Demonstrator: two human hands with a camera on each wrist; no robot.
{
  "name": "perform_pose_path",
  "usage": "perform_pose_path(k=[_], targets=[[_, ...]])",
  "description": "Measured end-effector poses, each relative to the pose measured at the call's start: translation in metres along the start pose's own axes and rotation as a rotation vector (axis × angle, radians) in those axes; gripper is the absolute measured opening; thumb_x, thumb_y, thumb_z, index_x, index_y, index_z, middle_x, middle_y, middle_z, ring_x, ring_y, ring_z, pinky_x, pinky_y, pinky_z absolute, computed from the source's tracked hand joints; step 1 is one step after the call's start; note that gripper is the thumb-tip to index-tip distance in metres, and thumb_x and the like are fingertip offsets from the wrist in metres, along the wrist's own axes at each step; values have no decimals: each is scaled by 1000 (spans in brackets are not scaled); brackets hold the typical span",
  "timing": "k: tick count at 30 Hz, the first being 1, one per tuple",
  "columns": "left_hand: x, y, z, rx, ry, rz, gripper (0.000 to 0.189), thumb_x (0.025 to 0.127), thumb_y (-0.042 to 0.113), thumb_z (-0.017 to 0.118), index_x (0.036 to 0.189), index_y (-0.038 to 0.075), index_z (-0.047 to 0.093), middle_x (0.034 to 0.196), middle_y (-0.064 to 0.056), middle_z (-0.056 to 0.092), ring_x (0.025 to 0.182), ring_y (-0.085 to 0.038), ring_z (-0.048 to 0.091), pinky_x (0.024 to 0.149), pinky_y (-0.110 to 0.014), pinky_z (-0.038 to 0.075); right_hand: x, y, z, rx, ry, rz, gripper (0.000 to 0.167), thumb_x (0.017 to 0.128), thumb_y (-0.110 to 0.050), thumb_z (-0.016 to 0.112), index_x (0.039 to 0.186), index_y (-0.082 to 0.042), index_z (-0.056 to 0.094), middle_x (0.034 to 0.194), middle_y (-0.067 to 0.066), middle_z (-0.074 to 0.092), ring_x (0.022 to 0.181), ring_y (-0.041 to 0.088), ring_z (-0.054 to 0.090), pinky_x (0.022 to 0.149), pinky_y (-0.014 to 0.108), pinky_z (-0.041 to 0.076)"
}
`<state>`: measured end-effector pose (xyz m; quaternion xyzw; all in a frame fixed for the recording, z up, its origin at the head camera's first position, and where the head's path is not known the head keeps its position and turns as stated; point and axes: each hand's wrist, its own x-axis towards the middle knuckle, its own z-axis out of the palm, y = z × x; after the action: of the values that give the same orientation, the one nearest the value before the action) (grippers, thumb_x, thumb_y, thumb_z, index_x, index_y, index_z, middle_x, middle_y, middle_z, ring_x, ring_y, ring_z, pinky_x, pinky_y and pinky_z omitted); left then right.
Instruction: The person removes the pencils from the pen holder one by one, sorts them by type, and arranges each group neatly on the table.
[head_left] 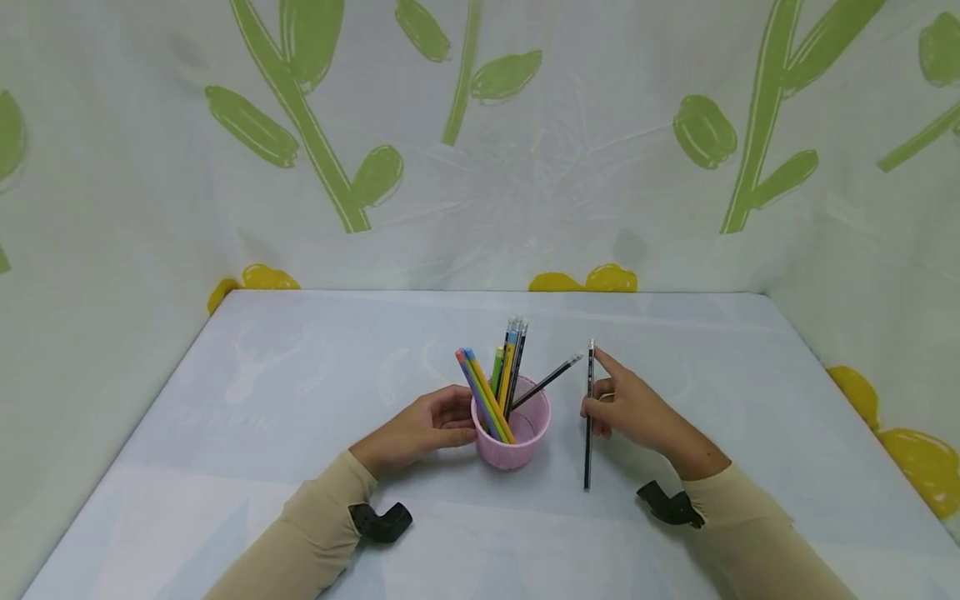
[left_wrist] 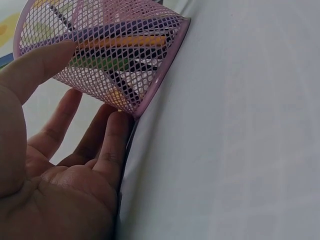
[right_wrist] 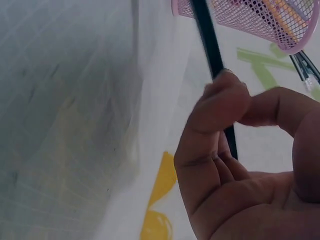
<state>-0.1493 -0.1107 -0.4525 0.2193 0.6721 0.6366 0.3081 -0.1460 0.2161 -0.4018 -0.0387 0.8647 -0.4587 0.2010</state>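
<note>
A pink mesh pen cup (head_left: 501,454) stands upright on the table, holding several pencils and colored pens (head_left: 483,396). Against its left side is my left hand (head_left: 416,429), the thumb and fingers set around the cup wall. In the left wrist view the thumb (left_wrist: 47,62) lies over the mesh and fingertips meet the cup near its base. To the right of the cup my right hand (head_left: 633,412) pinches a black pencil (head_left: 588,450) between thumb and fingers. That pencil is near upright in the head view, its eraser end up, with the index fingertip near that end.
One black pencil (head_left: 551,381) leans out over the cup's right rim, close to the pencil in my hand. The pale table (head_left: 300,358) ends at a white wall covering (head_left: 562,183) with green leaf prints. Black wrist devices (head_left: 381,522) sit on both sleeves.
</note>
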Motion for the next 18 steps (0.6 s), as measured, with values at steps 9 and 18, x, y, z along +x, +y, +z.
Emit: perform_pose_path(k=[9,18], targets=[[-1,0,1,13,2,-27,55,96,19,69,143,5,46,142,-15,55,133,-26,54,106,-28,49,-2,5,6,-95,-76,-8,96,91,-9,70,161,-12,4,85,7,64,66,18,62,62,32,54],[-1,-1,-1,30,8,-12,53,97,23,67,142,5,47,141,-15,55,132,-26,54,104,-27,50,0,9,8,-164,-74,-45,95,89,-6,72,160,-4,9,84,5,65,60,17,64,58,31,56]])
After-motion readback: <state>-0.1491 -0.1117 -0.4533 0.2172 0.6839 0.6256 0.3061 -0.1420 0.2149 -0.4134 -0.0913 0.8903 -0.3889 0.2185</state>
